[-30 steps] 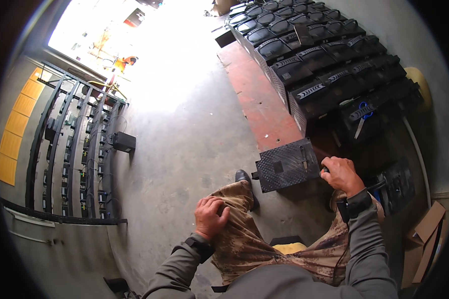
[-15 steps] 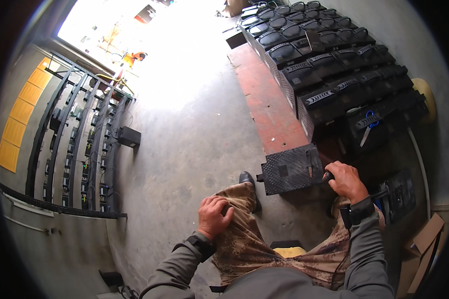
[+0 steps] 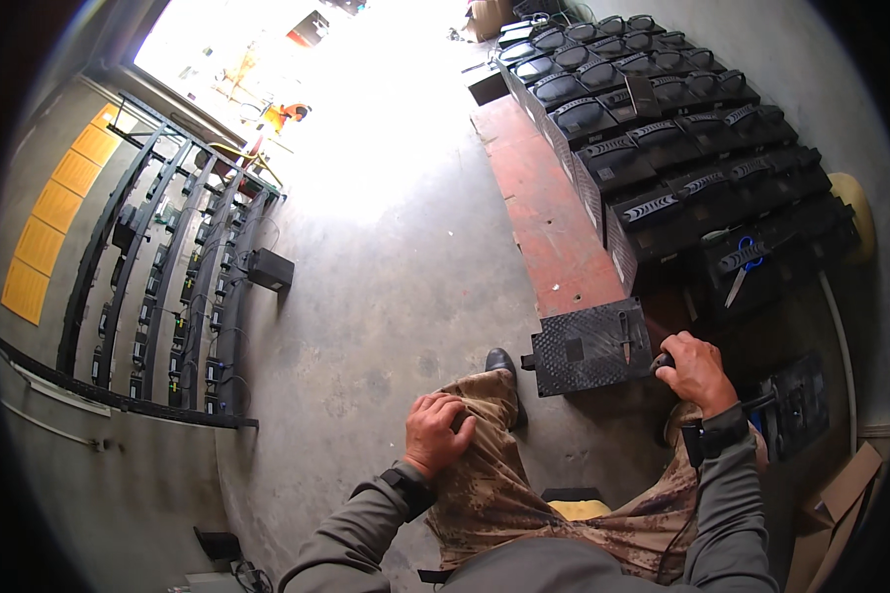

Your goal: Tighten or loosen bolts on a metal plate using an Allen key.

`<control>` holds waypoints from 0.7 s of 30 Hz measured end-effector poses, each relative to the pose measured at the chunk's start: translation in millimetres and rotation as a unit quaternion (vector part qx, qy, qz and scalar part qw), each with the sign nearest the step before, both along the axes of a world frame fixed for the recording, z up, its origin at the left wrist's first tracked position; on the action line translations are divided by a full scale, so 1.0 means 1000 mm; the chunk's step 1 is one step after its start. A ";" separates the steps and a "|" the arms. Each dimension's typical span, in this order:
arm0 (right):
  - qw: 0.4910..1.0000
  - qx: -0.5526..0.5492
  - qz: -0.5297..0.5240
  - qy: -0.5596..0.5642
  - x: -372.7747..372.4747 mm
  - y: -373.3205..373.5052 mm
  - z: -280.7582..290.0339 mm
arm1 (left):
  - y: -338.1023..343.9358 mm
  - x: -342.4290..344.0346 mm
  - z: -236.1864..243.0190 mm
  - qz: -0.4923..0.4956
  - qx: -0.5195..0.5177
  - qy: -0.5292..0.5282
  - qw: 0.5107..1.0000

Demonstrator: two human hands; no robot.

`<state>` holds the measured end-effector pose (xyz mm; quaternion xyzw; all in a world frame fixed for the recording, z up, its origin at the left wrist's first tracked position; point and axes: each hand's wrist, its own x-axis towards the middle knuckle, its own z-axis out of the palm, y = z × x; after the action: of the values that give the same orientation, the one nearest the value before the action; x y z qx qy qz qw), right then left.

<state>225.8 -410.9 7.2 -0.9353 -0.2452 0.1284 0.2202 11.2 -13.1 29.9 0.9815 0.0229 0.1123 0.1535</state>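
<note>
My left hand (image 3: 439,433) rests on my left knee, fingers bent over the camouflage trousers and thumb apart. A dark patch shows between thumb and fingers; what it is cannot be made out. My right hand (image 3: 700,376) is closed round a black rounded piece (image 3: 664,363), mostly hidden, at the right end of a black box (image 3: 588,346). Textured on top, that box sits in front of my knees, at the near end of the red board. On its lid lies a slim tool (image 3: 625,336) with a dark upper part and a reddish-brown lower part.
Rows of black cases with handles (image 3: 653,128) stand at the right, beside a red board (image 3: 544,217). Blue-handled scissors (image 3: 745,262) lie on the nearest row. A metal rack (image 3: 168,267) with small devices stands left, a black box (image 3: 270,269) at its side. Cardboard (image 3: 841,494) leans lower right.
The whole view has shifted slightly, so the scene sits a little further right and mostly lower. Both hands keep their places on the knee and at the box's right end.
</note>
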 end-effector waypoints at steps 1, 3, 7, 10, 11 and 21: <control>0.999 0.038 0.014 -0.035 -0.001 -0.001 0.000 | 0.000 0.000 -0.001 0.000 -0.001 -0.001 1.000; 1.000 0.021 0.012 -0.009 0.000 -0.001 -0.001 | -0.001 0.000 -0.001 -0.003 0.000 0.001 1.000; 0.999 -0.015 -0.010 0.032 0.001 0.003 0.003 | -0.002 0.000 0.001 0.003 0.001 0.000 1.000; 0.999 0.030 0.024 0.012 0.001 -0.002 -0.004 | -0.002 0.001 0.000 0.000 0.000 -0.001 1.000; 0.999 0.029 0.023 0.011 0.001 -0.002 -0.003 | -0.003 0.002 0.000 -0.001 0.000 -0.002 1.000; 0.999 0.024 0.030 -0.007 -0.002 0.000 -0.001 | -0.002 0.001 0.000 0.002 0.000 0.003 1.000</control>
<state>223.9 -410.5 5.8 -0.9230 -0.2774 0.1225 0.2368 11.7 -15.0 30.0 0.9818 0.0253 0.1097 0.1532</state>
